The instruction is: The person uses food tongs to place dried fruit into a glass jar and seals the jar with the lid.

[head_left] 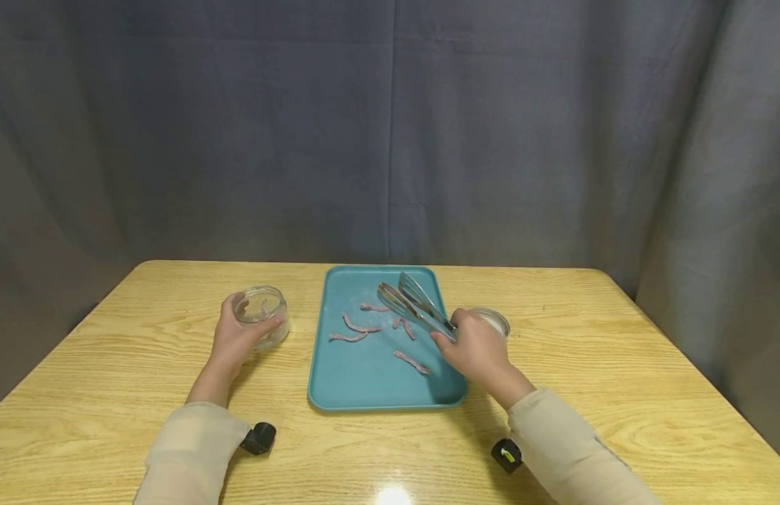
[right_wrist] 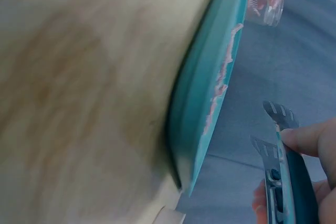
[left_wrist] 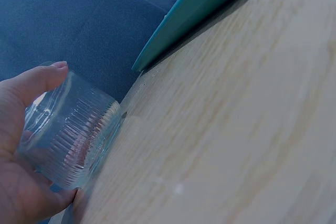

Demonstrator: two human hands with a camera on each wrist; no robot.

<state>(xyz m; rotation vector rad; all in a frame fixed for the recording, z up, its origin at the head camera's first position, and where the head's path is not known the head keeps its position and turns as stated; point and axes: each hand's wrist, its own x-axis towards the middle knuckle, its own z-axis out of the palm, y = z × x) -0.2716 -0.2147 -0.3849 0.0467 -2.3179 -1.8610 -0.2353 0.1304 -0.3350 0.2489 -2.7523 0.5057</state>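
Observation:
My left hand [head_left: 235, 333] grips a clear glass jar [head_left: 278, 337] at the left of the table, thumb and fingers around its side. Inside the jar a pinkish strip [left_wrist: 81, 148] shows through the ribbed glass. Metal tongs [head_left: 421, 312] are in my right hand [head_left: 478, 347], held above the right part of a teal tray [head_left: 365, 386]. Their two slotted ends stand apart with nothing between them, as the right wrist view also shows. Several pinkish strips dusted with white, such as a strip [head_left: 412, 362] near the tray's right side, lie on the tray.
A round glass container [head_left: 496, 321] stands just right of the tray, partly hidden behind my right hand; its contents look white. The wooden table [head_left: 617, 393] ends at a dark grey curtain [head_left: 270, 140]. A black wrist device [head_left: 259, 438] hangs by the left sleeve.

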